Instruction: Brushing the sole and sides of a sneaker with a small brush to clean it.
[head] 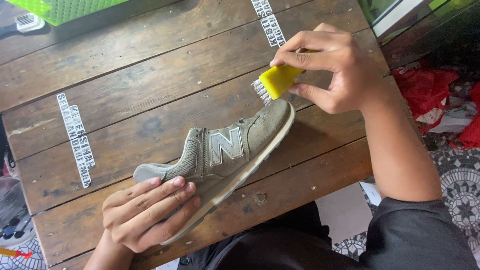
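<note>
A grey-green suede sneaker lies on its side on the dark wooden table, toe pointing to the upper right. My left hand presses on its heel end, fingers laid over the collar. My right hand pinches a small yellow brush with white bristles, held just above the sneaker's toe, bristles angled down toward it.
A lime green perforated basket sits at the table's far left edge, with another brush beside it. Two printed white strips are stuck on the planks. Red plastic bags lie on the patterned tile floor to the right.
</note>
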